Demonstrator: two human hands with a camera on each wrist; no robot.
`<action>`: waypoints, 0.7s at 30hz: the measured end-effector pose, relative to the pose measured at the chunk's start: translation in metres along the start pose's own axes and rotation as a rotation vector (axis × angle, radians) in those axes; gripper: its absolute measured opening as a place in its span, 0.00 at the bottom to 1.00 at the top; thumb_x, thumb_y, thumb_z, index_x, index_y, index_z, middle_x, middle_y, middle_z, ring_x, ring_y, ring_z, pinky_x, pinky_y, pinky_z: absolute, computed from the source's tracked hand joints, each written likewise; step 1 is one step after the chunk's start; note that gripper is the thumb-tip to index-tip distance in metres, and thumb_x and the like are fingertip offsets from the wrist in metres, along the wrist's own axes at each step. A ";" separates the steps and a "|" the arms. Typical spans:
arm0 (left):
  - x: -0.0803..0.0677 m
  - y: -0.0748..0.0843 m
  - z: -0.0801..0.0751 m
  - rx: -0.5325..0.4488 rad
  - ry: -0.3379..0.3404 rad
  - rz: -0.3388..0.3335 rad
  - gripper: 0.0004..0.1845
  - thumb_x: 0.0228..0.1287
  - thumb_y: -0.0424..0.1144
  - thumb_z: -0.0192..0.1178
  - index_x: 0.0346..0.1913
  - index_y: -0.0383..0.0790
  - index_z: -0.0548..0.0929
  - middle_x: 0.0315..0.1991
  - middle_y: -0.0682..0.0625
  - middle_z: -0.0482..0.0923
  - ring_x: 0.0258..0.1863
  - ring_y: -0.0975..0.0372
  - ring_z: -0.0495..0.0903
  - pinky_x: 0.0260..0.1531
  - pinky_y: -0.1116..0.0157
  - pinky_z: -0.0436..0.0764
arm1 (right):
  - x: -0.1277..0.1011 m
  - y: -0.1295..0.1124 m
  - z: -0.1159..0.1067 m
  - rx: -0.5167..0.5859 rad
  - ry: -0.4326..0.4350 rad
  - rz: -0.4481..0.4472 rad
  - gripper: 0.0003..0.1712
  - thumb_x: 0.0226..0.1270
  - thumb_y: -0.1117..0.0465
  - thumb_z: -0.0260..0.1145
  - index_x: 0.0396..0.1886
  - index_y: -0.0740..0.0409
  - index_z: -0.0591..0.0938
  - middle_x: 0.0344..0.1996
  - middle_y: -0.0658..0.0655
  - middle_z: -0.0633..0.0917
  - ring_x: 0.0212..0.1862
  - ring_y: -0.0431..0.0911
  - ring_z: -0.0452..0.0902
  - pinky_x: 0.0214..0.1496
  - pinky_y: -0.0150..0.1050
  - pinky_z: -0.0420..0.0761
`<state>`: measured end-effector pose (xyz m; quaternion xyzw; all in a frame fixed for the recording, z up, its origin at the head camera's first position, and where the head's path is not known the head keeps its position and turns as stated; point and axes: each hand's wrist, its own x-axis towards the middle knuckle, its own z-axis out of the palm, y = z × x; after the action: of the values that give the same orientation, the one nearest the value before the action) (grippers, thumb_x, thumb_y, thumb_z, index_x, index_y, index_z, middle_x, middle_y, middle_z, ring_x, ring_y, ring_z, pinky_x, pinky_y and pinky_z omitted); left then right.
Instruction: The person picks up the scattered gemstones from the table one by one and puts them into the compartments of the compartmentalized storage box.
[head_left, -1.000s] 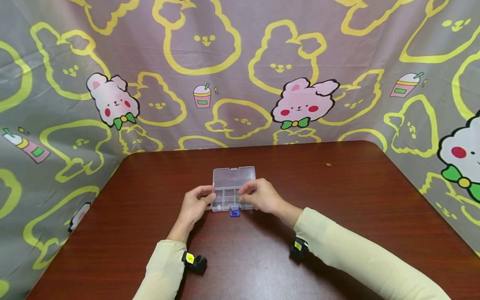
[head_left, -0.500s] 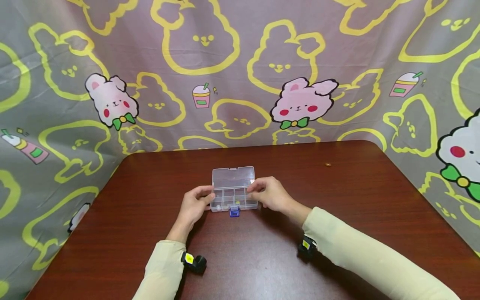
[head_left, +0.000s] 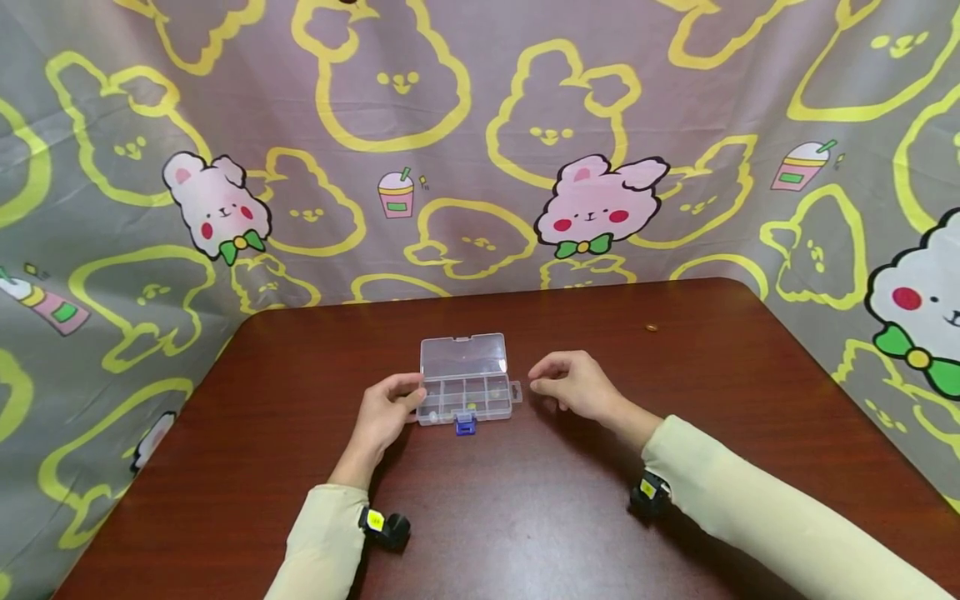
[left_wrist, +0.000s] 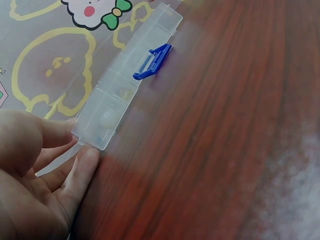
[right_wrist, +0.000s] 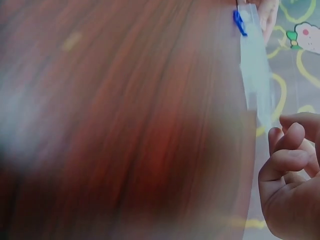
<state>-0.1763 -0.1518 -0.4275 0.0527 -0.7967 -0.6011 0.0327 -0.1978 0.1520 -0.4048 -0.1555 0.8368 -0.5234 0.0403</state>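
Observation:
A clear plastic compartment box (head_left: 498,413) stands on the table with its lid (head_left: 465,357) raised at the back and a blue latch (head_left: 466,427) at the front. Small pieces lie in its compartments: a whitish ball (left_wrist: 108,119) at the left end, a yellowish piece (left_wrist: 125,93) beside it, and a yellow one (head_left: 472,407) behind the latch. My left hand (head_left: 386,408) pinches the box's left end, thumb in front and fingers behind. To the right of the box, apart from its end tab (head_left: 516,392), my right hand (head_left: 581,383) hovers with loosely bent fingers, holding nothing.
A small gold-coloured ring-like piece (head_left: 652,327) lies toward the back right of the brown table (head_left: 720,400). Patterned cloth (head_left: 465,150) hangs behind and at both sides. Each sleeve carries a black wrist camera.
My right hand has drawn out of the box's right compartments and moved right, uncovering the end tab and the yellow piece. The left hand keeps its hold on the box.

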 end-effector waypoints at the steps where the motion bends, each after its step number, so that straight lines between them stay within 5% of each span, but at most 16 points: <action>1: 0.000 0.000 0.000 0.000 0.000 -0.001 0.15 0.67 0.29 0.64 0.55 0.33 0.84 0.51 0.37 0.82 0.42 0.57 0.82 0.36 0.63 0.86 | -0.001 0.003 -0.003 -0.005 0.005 0.005 0.06 0.60 0.71 0.71 0.37 0.66 0.86 0.26 0.56 0.86 0.14 0.43 0.70 0.16 0.34 0.72; 12: 0.000 -0.001 0.000 -0.003 0.002 0.006 0.15 0.66 0.28 0.64 0.55 0.31 0.84 0.49 0.37 0.83 0.41 0.57 0.82 0.34 0.65 0.85 | -0.010 0.023 -0.042 0.003 0.019 0.121 0.09 0.64 0.67 0.70 0.43 0.65 0.85 0.23 0.59 0.83 0.17 0.45 0.71 0.12 0.33 0.67; 21: 0.000 -0.001 0.001 0.016 0.009 -0.007 0.15 0.67 0.28 0.64 0.55 0.33 0.84 0.49 0.38 0.83 0.42 0.56 0.82 0.34 0.65 0.85 | -0.011 0.040 -0.073 -0.003 0.078 0.134 0.13 0.65 0.66 0.70 0.48 0.66 0.84 0.24 0.59 0.82 0.19 0.45 0.72 0.14 0.35 0.71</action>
<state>-0.1769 -0.1509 -0.4286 0.0583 -0.8012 -0.5946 0.0336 -0.2126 0.2341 -0.4084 -0.0785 0.8470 -0.5241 0.0424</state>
